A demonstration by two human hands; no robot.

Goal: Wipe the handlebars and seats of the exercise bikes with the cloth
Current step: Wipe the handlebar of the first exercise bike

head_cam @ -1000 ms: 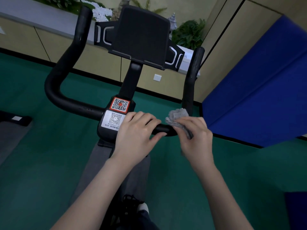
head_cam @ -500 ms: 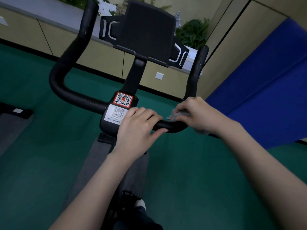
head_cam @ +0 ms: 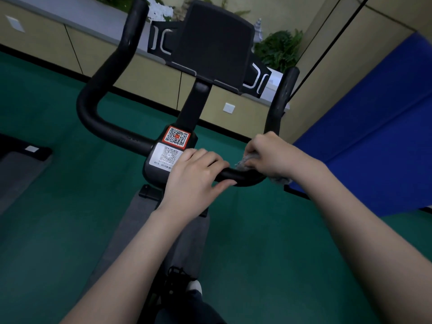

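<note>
While the head camera looks down past two bare forearms, left hand (head_cam: 196, 181) sits on the black tubular handlebar (head_cam: 86, 106), just right of the centre stem clamp. Fingers are curled over the top of the bar, thumb underneath pointing right: clamped on the bar.

Right hand (head_cam: 268, 155) is at the handlebar's right bend, where the horizontal run turns up into the right upright. It grips a grey fuzzy cloth (head_cam: 245, 163) bunched against the bar. Cloth pokes out left of the fingers and a tuft hangs below the heel of the hand. Fingers are closed round the cloth; cannot tell whether they wrap fully round the tube behind it. Hands are near each other, not touching, with a short bare stretch of bar between.

Same view, surroundings:
- Red-bordered QR sticker (head_cam: 176, 136) on the stem, white QR label (head_cam: 166, 156) right below it, left knuckles just beside the label.
- Black rectangular tablet holder (head_cam: 215, 43) tilted above the stem, between the two uprights.
- Green floor (head_cam: 58, 206), grey mat strip (head_cam: 140, 230) under the bike, blue padded mat (head_cam: 374, 136) at right.
- Beige cabinets (head_cam: 145, 76) behind, with a white wall socket (head_cam: 228, 108) and green plants (head_cam: 278, 47) above.
- Black-and-white shoe (head_cam: 184, 284) at the bottom edge.
</note>
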